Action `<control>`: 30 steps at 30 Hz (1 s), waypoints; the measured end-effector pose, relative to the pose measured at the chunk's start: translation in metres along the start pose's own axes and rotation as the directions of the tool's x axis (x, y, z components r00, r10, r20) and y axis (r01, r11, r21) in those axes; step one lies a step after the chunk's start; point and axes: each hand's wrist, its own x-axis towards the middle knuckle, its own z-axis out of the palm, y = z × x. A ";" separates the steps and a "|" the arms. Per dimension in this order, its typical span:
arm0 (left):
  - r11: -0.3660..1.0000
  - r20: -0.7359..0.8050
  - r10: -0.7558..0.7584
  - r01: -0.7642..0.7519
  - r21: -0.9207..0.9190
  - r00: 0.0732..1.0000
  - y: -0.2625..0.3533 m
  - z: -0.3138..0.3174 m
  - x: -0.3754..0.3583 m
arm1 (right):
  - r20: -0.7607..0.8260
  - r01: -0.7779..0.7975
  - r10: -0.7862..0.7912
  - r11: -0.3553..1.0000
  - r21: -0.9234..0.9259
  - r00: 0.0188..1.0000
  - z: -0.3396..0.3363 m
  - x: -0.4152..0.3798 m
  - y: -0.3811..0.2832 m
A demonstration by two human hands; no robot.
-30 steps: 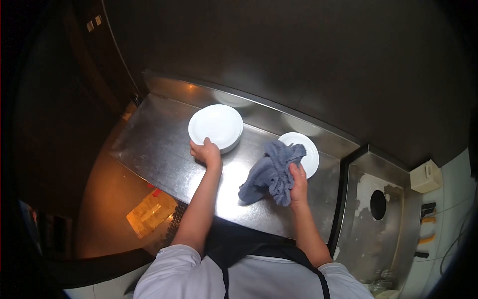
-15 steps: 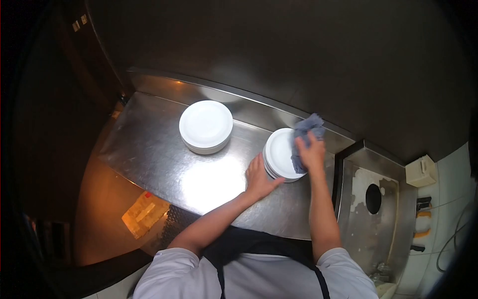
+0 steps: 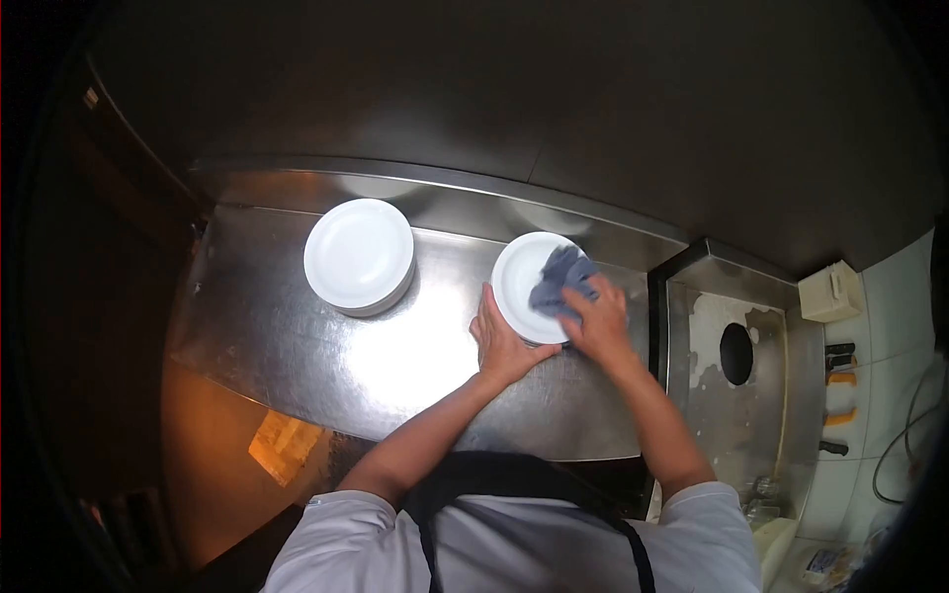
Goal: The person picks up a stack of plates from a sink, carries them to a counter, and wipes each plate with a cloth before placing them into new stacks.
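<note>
A stack of white plates [image 3: 516, 282] stands on the steel counter [image 3: 445, 395]. My left hand [image 3: 502, 346] is spread against the near left side of this stack, thumb along the near edge and fingers up the left side. In my right hand [image 3: 599, 322] is a bunched blue-grey cloth [image 3: 563, 282], which lies on the right part of the top plate. Further left on the counter is a second stack of white plates [image 3: 359, 255], touched by neither hand.
To the right is a steel sink unit [image 3: 707, 395] with a dark round opening. Knives [image 3: 840, 379] hang on the tiled wall beside a beige box [image 3: 830, 293]. A raised steel ledge [image 3: 435, 176] runs behind the counter.
My right hand and the cloth have moved from the plate's right edge inward over its face. The camera view has shifted. My left hand stays at the stack's side.
</note>
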 end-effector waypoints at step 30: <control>0.995 -0.124 -0.014 0.002 -0.102 0.992 0.036 -0.009 0.087 | -0.206 -0.274 0.608 0.600 0.752 0.767 0.029 -0.003 0.057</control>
